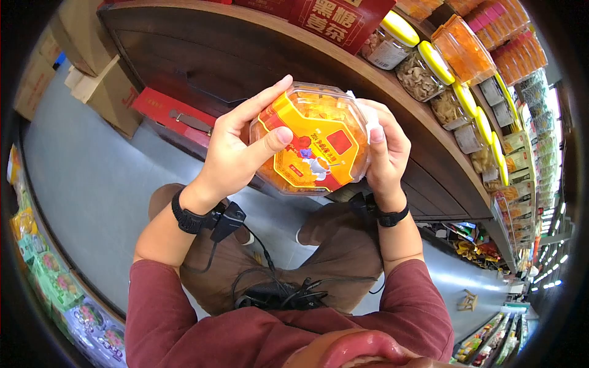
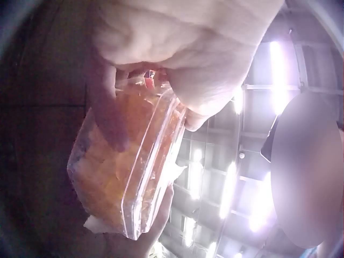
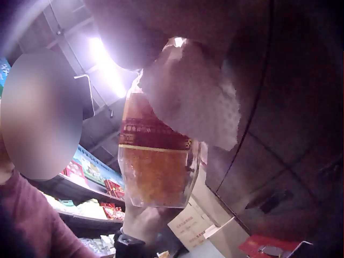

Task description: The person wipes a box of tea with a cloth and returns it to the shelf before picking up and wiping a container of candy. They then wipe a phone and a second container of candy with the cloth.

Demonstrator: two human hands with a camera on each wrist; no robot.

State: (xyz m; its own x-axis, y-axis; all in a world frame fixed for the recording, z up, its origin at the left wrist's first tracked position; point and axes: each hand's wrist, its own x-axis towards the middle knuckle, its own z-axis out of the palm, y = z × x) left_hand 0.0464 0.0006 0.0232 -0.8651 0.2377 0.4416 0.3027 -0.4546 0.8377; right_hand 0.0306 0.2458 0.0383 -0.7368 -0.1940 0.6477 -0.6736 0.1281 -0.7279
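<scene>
A clear eight-sided plastic box (image 1: 313, 107) with orange contents and a yellow-and-red label is held up in front of the person's lap. On its left side the left hand (image 1: 242, 138) grips it, thumb over the lid and fingers along the wall. The right hand (image 1: 389, 147) holds a white tissue (image 1: 372, 119) against the box's right side, thumb on top. In the right wrist view the dimpled tissue (image 3: 199, 102) hangs over part of the box wall. The left wrist view shows the box (image 2: 107, 172) side-on, with fingers on its underside.
A dark wooden shelf unit (image 1: 184, 55) stands just beyond the hands. Yellow-lidded jars (image 1: 423, 70) and orange-filled boxes (image 1: 463, 49) line its ledge. A red box (image 1: 172, 119) and cardboard cartons (image 1: 110, 92) are at the left. Black cables (image 1: 288, 288) cross the lap.
</scene>
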